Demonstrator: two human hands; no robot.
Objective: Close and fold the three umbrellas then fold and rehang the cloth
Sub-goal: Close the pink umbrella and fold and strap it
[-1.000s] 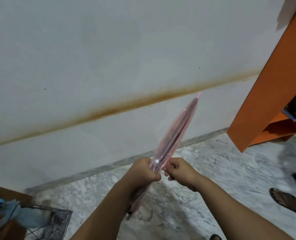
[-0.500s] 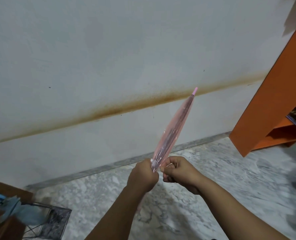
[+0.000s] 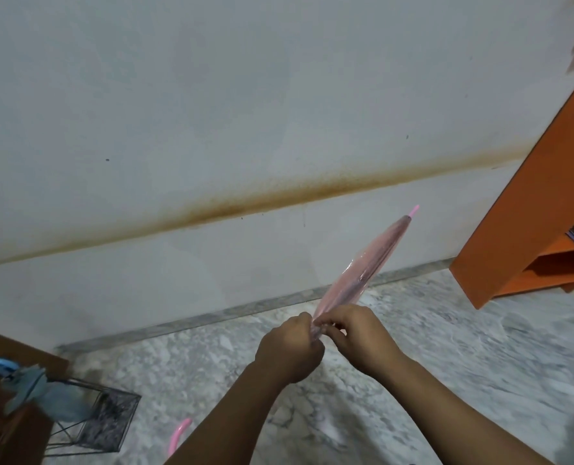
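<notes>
The pink translucent umbrella (image 3: pixel 362 280) is already collapsed and held out in front of the white wall (image 3: pixel 211 112), its pink tip (image 3: pixel 414 210) slanting up toward the orange shelf unit (image 3: pixel 527 213). That slant probably lets the canopy hang slim along the shaft, so the loose folds gather where the hands meet.

The left hand (image 3: pixel 289 352) is wrapped in a fist around the lower end of the canopy, steadying the shaft. The right hand (image 3: pixel 359 337) meets it from the other side, fingertips pinching the gathered plastic just above the left fist. This looks like fastening the tie strap, though blur hides any strap or snap.

Below the left forearm, a curved pink handle (image 3: pixel 179 434) shows, which I take to be this umbrella's own.

Left of the umbrella, a blue umbrella (image 3: pixel 27 387) leans in a wire-frame stand (image 3: pixel 111 417) on the marble floor (image 3: pixel 480 364). No cloth is in view.
</notes>
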